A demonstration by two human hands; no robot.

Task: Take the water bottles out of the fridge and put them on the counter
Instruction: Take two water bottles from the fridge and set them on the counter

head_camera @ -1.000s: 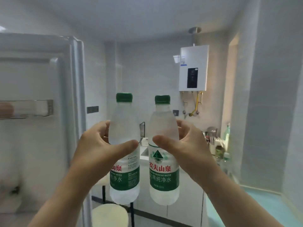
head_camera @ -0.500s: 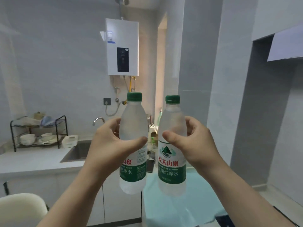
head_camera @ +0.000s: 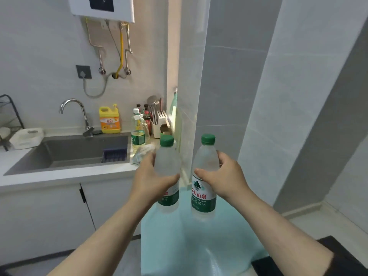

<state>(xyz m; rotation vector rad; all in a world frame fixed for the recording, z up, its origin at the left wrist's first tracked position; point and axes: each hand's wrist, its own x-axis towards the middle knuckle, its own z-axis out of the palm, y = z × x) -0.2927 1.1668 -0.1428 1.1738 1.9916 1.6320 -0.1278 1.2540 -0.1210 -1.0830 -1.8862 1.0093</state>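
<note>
I hold two clear water bottles with green caps and green-and-white labels, both upright. My left hand (head_camera: 152,181) grips the left water bottle (head_camera: 167,162) around its middle. My right hand (head_camera: 226,176) grips the right water bottle (head_camera: 205,162) the same way. Both bottles hang low over a pale turquoise counter surface (head_camera: 195,246), their bases close to it; whether they touch it I cannot tell. The fridge is out of view.
To the left is a white counter (head_camera: 65,175) with a grey sink (head_camera: 65,154), a tap (head_camera: 79,114), a yellow detergent jug (head_camera: 110,121), several bottles and a knife block (head_camera: 160,121). A water heater (head_camera: 101,7) hangs above. A tiled wall column (head_camera: 229,96) stands right behind the bottles.
The view has swung right from the fridge door and tilted down. Both hands have lowered the bottles toward the turquoise surface, still gripping them.
</note>
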